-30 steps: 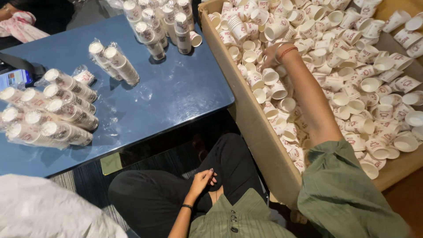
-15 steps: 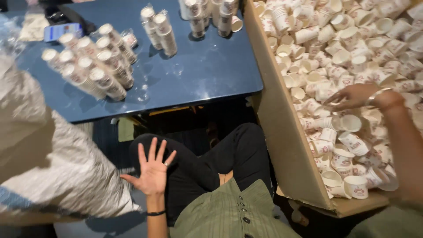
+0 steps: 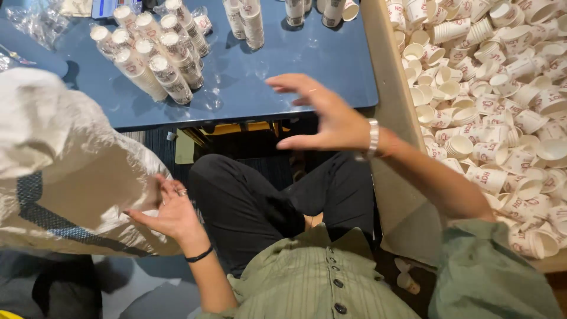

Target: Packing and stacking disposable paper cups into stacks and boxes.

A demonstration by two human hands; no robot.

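Observation:
My right hand (image 3: 322,115) hovers in the air over my lap, in front of the blue table (image 3: 283,77), fingers spread and holding nothing. A pale band sits on its wrist. My left hand (image 3: 168,210) is low at the left, fingers apart, touching the side of a large white woven sack (image 3: 65,171). A black band circles that wrist. At my right stands a big cardboard box (image 3: 393,118) full of loose white paper cups (image 3: 502,88).
Sleeves of stacked paper cups in clear wrap (image 3: 150,59) lie on the table's left part, and more stacks (image 3: 251,20) stand at its far edge. My legs in black trousers (image 3: 260,201) fill the gap between sack, table and box.
My right hand has come out of the cup box and swung left over my lap. My left hand has moved left onto the sack. The view has shifted right and down.

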